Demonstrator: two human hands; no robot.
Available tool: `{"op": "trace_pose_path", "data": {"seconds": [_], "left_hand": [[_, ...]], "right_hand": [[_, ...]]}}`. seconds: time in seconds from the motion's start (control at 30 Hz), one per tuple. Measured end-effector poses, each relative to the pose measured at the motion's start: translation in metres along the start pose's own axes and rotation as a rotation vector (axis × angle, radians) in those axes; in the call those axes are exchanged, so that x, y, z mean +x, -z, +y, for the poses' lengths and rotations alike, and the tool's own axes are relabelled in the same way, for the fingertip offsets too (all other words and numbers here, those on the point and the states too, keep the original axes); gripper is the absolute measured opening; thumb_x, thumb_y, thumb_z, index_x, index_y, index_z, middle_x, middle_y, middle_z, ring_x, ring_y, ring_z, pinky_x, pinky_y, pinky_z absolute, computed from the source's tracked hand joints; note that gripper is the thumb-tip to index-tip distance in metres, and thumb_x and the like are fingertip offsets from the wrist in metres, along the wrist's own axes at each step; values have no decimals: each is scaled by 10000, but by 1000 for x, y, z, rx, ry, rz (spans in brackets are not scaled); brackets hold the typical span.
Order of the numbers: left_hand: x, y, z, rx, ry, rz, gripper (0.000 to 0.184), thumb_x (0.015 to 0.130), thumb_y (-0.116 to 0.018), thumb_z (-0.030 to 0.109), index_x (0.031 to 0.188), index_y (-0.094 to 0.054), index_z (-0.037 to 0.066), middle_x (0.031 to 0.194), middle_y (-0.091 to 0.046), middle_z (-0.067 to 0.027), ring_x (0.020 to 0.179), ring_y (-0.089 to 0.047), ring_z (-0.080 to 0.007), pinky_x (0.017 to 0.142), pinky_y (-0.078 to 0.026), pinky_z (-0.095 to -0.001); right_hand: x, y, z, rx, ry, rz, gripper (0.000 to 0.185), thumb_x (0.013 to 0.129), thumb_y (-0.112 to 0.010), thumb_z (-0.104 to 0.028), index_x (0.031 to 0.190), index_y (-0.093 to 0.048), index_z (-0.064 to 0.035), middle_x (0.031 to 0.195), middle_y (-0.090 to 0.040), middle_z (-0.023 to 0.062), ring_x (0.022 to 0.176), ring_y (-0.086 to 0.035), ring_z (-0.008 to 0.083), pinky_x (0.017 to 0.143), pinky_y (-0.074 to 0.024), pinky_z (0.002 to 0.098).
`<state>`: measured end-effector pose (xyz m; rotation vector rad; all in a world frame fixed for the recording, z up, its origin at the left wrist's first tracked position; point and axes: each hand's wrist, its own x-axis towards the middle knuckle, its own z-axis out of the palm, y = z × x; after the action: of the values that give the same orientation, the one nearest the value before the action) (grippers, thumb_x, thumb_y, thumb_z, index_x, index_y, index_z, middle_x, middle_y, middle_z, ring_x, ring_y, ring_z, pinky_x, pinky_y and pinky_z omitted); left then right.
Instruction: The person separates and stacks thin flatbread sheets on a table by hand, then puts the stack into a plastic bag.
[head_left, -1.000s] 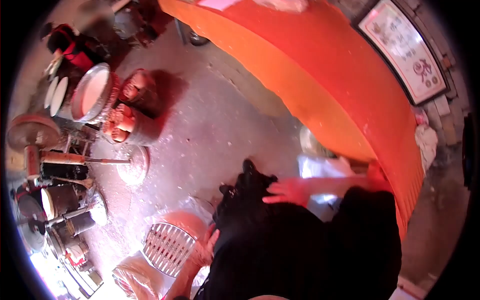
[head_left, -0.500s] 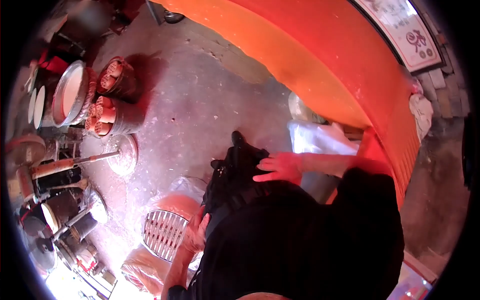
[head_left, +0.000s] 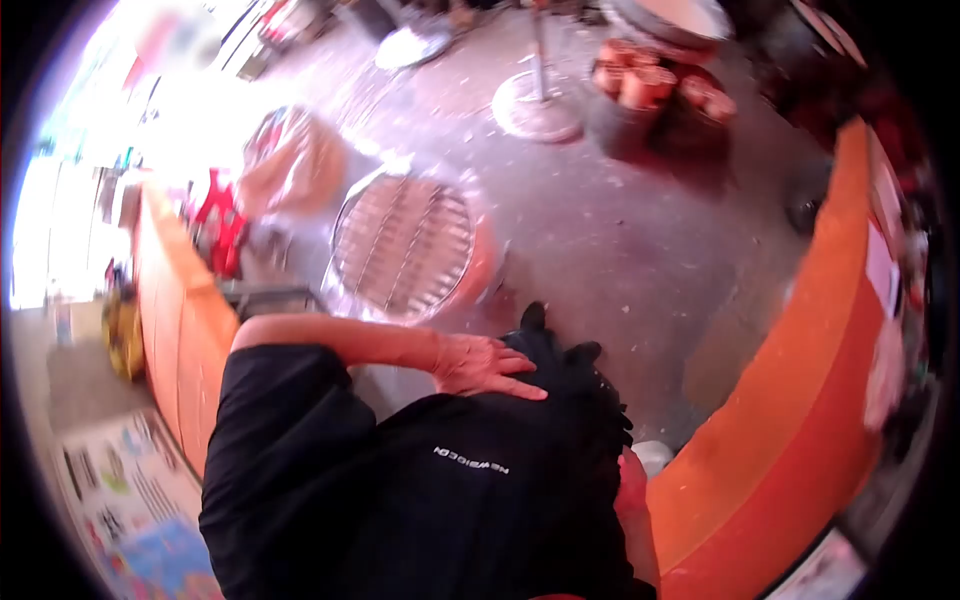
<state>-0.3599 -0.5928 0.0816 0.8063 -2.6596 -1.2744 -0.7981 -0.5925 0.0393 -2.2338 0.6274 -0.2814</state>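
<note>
My left hand (head_left: 487, 365) lies across the front of my black clothing (head_left: 440, 500) at about hip height, its fingers stretched out and a little apart, with nothing in them. Down at my right side hangs my right hand (head_left: 632, 482), close to the orange counter (head_left: 760, 480); its fingers are partly hidden by my clothing and blurred. Ahead and to the left on the floor stands a round slatted rack (head_left: 405, 245) atop a plastic-wrapped tub, apart from both hands. My dark shoes (head_left: 533, 318) show below.
Beyond the rack sits a plastic-covered bundle (head_left: 290, 165). Round metal stand bases (head_left: 537, 108) and buckets of perforated orange cylinders (head_left: 640, 88) stand farther off, with a large basin (head_left: 670, 20) behind. Another orange partition (head_left: 180, 300) rises at my left. Concrete floor (head_left: 640, 240) lies between.
My view and body have turned left, so the rack has shifted from lower left to upper centre. My left hand has moved onto my front; my right hand has dropped to my side.
</note>
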Motion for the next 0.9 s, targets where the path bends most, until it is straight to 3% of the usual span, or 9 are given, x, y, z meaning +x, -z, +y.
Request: {"op": "trace_pose_path", "data": {"seconds": [0.1, 0.17, 0.3, 0.37, 0.5, 0.6, 0.8, 0.9], "left_hand": [[-9, -6, 15, -25, 56, 111, 781, 784, -536, 100, 1474, -181, 181, 1325, -382, -274, 1235, -413, -420, 981, -394, -465], [-15, -21, 21, -26, 95, 173, 769, 792, -531, 107, 1474, -183, 180, 1319, -388, -272, 1231, -418, -418, 974, -398, -463], [-26, -51, 31, 0, 152, 325, 721, 822, -508, 118, 1470, -198, 173, 1294, -410, -269, 1202, -446, -413, 942, -416, -461], [-29, -50, 41, -13, 192, 356, 708, 828, -501, 115, 1468, -203, 171, 1284, -417, -269, 1190, -455, -413, 929, -422, -462], [-24, -59, 45, -19, 220, 438, 688, 836, -491, 112, 1464, -215, 169, 1272, -426, -271, 1174, -469, -412, 910, -430, -460], [-14, -58, 51, -18, 236, 458, 705, 826, -501, 120, 1467, -211, 173, 1279, -422, -275, 1177, -467, -411, 910, -430, -455], [15, -58, 59, -27, 269, 446, 720, 812, -508, 119, 1467, -215, 182, 1283, -423, -272, 1181, -467, -407, 914, -430, -454], [32, -60, 64, -37, 274, 436, 728, 809, -510, 116, 1469, -212, 195, 1295, -416, -269, 1187, -460, -409, 928, -419, -466]], "right_hand": [[33, 30, -4, -22, 74, -40, 449, 928, -453, -68, 1350, -303, -36, 1216, -511, 266, 997, -562, 434, 824, -479, 510], [45, 40, 3, 98, -2, -255, 524, 887, -501, -66, 1366, -290, -35, 1223, -494, 290, 996, -554, 457, 839, -476, 515], [51, 42, 29, 147, 95, -321, 597, 843, -541, -77, 1377, -278, -27, 1214, -483, 322, 994, -543, 488, 848, -466, 529], [65, 48, 34, 54, 276, -293, 671, 801, -574, -83, 1390, -258, -24, 1204, -475, 344, 991, -533, 510, 850, -458, 541], [85, 63, 39, 70, 248, -400, 672, 798, -572, -70, 1387, -253, -10, 1205, -475, 343, 994, -534, 509, 848, -457, 547], [90, 75, 42, 67, 297, -379, 659, 794, -563, -56, 1378, -263, 6, 1200, -477, 343, 1000, -533, 511, 849, -459, 549], [62, 89, 75, 129, 152, -475, 599, 815, -541, -72, 1355, -302, 25, 1188, -482, 351, 1001, -532, 512, 851, -459, 548], [52, 96, 84, 98, 218, -423, 601, 822, -546, -95, 1356, -300, 26, 1191, -480, 355, 1011, -531, 511, 857, -455, 556]]}}
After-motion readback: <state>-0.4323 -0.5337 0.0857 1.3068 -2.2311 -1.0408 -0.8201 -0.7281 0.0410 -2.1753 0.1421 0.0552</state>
